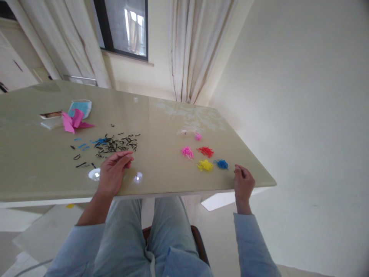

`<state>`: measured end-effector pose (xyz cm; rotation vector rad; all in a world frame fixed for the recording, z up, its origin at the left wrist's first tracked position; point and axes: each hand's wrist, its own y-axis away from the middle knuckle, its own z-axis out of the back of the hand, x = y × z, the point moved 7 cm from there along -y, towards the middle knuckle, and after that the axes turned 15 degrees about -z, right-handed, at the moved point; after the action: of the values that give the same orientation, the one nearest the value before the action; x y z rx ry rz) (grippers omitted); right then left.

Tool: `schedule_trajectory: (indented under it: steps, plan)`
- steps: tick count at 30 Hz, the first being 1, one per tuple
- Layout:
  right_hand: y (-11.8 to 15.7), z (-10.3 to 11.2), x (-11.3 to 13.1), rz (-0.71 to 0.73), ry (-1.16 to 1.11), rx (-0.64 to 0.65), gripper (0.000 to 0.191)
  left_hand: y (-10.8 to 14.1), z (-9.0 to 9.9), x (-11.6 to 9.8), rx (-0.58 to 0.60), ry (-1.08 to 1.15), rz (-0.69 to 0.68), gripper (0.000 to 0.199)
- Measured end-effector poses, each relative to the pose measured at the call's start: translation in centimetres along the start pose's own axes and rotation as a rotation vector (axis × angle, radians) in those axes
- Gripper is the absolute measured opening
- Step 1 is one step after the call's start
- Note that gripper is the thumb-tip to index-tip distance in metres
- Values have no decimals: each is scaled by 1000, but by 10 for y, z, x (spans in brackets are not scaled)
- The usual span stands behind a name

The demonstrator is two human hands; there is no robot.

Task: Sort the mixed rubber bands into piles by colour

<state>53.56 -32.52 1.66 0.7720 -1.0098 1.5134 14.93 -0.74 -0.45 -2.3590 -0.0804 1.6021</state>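
Note:
My left hand (115, 169) is over the table's near side, its thumb and fingertips pinched together. Just beyond it lies a scattered heap of small black rubber bands (118, 144), with some blue rubber bands (100, 142) at its left. My right hand (243, 182) is by the table's front edge at the right, also closed in a pinch. To its left is a small pile of dark blue rubber bands (221, 164). Yellow (205, 165), red (205, 151) and pink bands (187, 152) form separate little piles nearby. Anything between either hand's fingertips is too small to make out.
Behind the piles lie a clear plastic piece (184, 132) and a pink bundle (198, 136). A folded pink paper shape (75, 121), a blue face mask (82, 107) and a small packet (51, 115) sit at the back left. The glossy table (161, 169) ends near a wall.

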Motion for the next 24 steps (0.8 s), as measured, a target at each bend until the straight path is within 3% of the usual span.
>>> schedule_trajectory:
  steps: [2,5,11,14,18,24]
  plan:
    - [23,-1,10,19,-89,-15,43,0,0,0,-3,-12,2,26]
    - [64,-21,37,76,-219,146,39,0,0,1,-1,-29,-1,28]
    - [152,-108,109,296,-257,833,28,-1,1,2,27,-55,-32,25]
    - [179,-152,124,350,-193,1033,26,0,1,2,36,-65,-47,24]
    - [193,-188,127,412,-87,1117,25,0,-2,0,53,-82,-67,20]
    - [191,-183,117,440,-61,1114,26,1,-2,-2,45,-67,-66,20]
